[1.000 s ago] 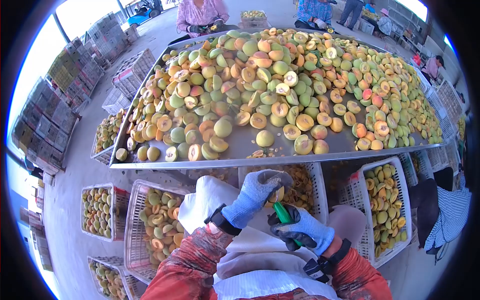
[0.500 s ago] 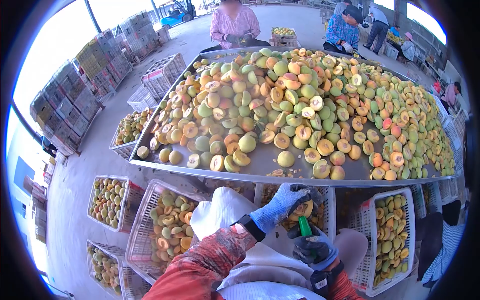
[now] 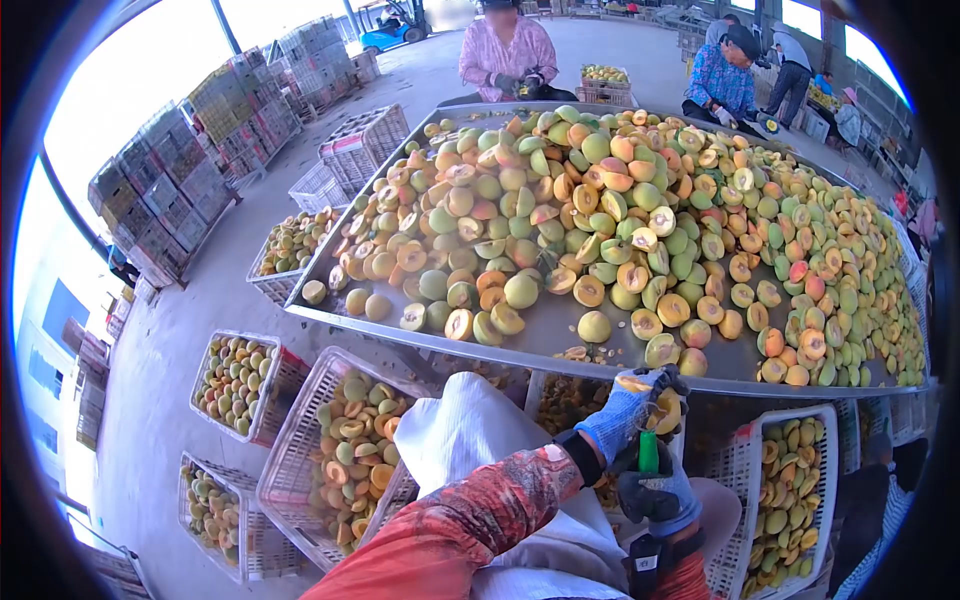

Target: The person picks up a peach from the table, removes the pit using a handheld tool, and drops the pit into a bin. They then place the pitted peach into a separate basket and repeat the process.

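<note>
A broad metal table (image 3: 733,355) fills the middle of the view, its front edge just ahead of the person, and a sloping heap of halved stone fruit (image 3: 590,210) covers most of it. Any loose halves near that edge could tumble down if an elbow or glove knocked them. Below stand plastic crates: a large one to the left (image 3: 292,450) and a white one to the right (image 3: 730,480), both loaded with fruit, plus a partly hidden central crate (image 3: 532,395) beneath the hands. The left hand (image 3: 622,415), in a blue glove, curls its fingers around a fruit half; the right hand (image 3: 662,500), in a blue and dark glove, has its fingers wrapped around a green-handled tool (image 3: 648,453) just below. The tool's working end is too hard to make out. The fruit half (image 3: 668,408) sits in the left fingers, above the central crate and near the table edge. Juicy flesh or a loose pinch could let it slip and drop, and too hard a push could skid the tool into the left glove, since both hands work so close together.
</note>
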`<action>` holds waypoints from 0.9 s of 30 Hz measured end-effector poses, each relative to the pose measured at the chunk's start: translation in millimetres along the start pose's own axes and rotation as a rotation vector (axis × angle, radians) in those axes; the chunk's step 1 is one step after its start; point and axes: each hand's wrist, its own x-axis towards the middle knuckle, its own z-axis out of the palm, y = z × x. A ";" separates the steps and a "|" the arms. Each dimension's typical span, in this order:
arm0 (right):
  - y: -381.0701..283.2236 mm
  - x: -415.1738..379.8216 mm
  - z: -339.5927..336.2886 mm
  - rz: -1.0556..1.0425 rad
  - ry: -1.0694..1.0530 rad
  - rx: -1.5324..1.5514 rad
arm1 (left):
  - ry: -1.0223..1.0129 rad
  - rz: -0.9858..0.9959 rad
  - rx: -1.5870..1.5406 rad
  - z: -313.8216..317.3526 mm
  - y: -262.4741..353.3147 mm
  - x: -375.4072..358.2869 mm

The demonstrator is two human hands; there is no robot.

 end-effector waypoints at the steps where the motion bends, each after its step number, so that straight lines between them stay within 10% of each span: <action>1: -0.5 -0.4 -4.0 0.000 -0.001 0.004 | -0.001 -0.002 0.004 -4.0 2.6 6.2; 3: -2.4 -4.4 -11.7 -0.040 -0.045 0.299 | 0.194 -0.466 -0.271 -12.6 1.9 17.9; 11: 16.1 4.6 -58.5 0.036 0.187 0.155 | 0.621 -0.214 -0.089 -199.8 39.9 -91.8; 14: 25.0 7.4 -56.3 0.055 0.195 0.191 | 0.626 -0.455 0.868 -320.2 -9.0 -176.7; 15: 23.7 13.6 -55.2 0.067 0.173 0.185 | 0.625 -0.588 1.321 -305.9 13.6 -174.2; 19: 29.7 31.9 -51.1 0.117 0.139 0.154 | 0.691 -0.343 0.854 -292.5 14.2 -83.3; 23: 24.3 32.3 -41.8 0.107 0.157 0.179 | 0.324 -0.145 1.362 -216.6 7.4 43.5; 27: 22.9 18.8 -42.5 0.155 0.250 0.204 | 0.019 -0.363 1.707 -196.2 -46.6 98.2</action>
